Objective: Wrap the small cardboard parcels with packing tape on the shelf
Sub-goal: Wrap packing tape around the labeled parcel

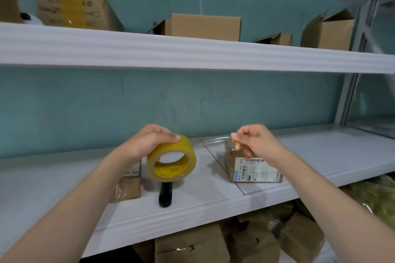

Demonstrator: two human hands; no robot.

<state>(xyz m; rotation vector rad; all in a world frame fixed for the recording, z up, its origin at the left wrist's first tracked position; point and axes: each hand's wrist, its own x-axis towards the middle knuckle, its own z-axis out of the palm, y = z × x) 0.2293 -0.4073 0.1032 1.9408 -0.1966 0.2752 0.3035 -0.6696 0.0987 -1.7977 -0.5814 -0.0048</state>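
Two hands, one tape roll, parcels on shelf

Yellow tape roll point(183, 149) was clenched in the left hand point(149, 143) over the white shelf point(320, 156). The right hand point(256, 142) pinched a clear tape strip point(213, 139) just above the labelled parcel point(254, 170), which sat on the shelf right of the roll. A second parcel point(128, 186) sat under the left forearm; black tool point(165, 195) lay beside it, type unclear.

lit evenly & fairly bright; soft shadows are cast under the yellow packing-tape roll point(171, 161) on the white metal shelf point(320, 156). edges are bent by wide-angle distortion; printed cardboard box point(74, 8) top-left is blurred.
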